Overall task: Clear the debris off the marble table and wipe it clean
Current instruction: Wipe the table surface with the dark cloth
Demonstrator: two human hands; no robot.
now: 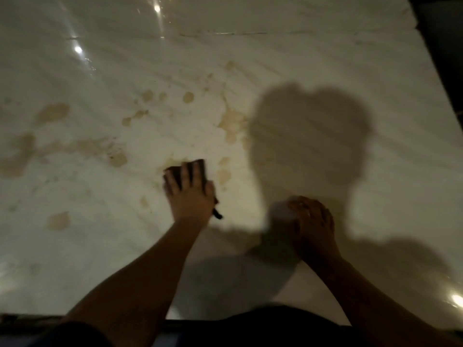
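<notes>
Dim, warm light. The view is filled almost wholly by a pale, glossy marble table (325, 58), faintly veined on the diagonal. A thin seam (225, 33) is seen across its far part. Lamp glints are reflected: one glint (78, 49) far left, a second glint (156, 8) farther off, a third glint (457, 300) near right. A large rounded shadow (310, 136) is cast right of centre. Past the far right edge a dark area (441, 33) is noted; nothing can be made out there.
</notes>
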